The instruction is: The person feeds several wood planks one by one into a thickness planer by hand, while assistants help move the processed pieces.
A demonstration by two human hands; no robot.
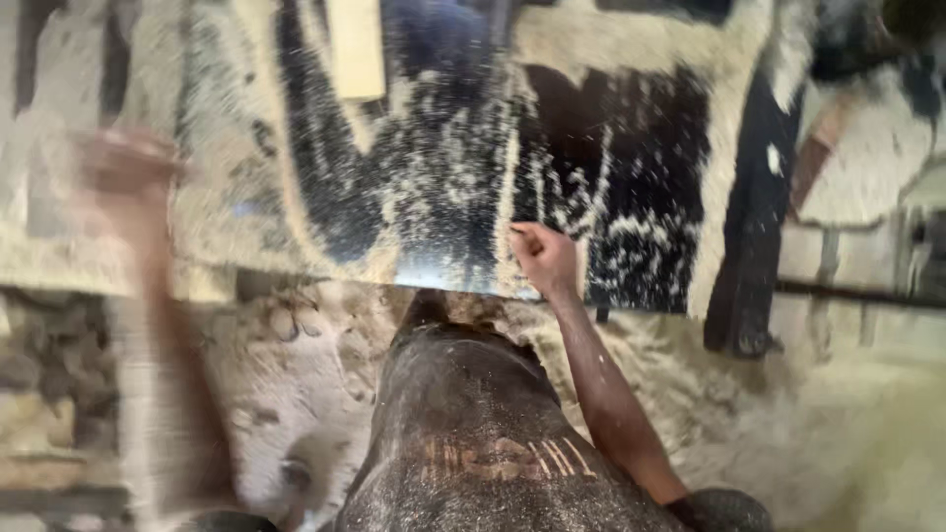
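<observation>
The right hand sits just right of centre, at about 3 o'clock from the middle of the view, curled into a loose fist with the knuckles pressed on the near edge of a dark, glossy desk. Whether anything is pinched inside the fist I cannot tell. The left hand is up at 9 o'clock, a blur of motion over the pale, dust-caked left part of the surface; its fingers cannot be made out, so spread or closed is beyond saying.

The desk top fills the upper half of the view. Sawdust lies over it in streaks and speckles — thick and cream-coloured at 10 o'clock and along the 12 o'clock edge, thinner towards 2 o'clock, where broad black patches show through. A pale block of wood lies at 12 o'clock on the surface.

Judging by the lie of the dust, the sweeping-off looks partly done: the middle and right of the top are largely bare and shining, while the left part and the strip by the right hand carry heavy drifts yet to be cleared. Below the edge, at 6 o'clock, the person's dusty dark garment hangs over a floor deep in the same pale dust.
</observation>
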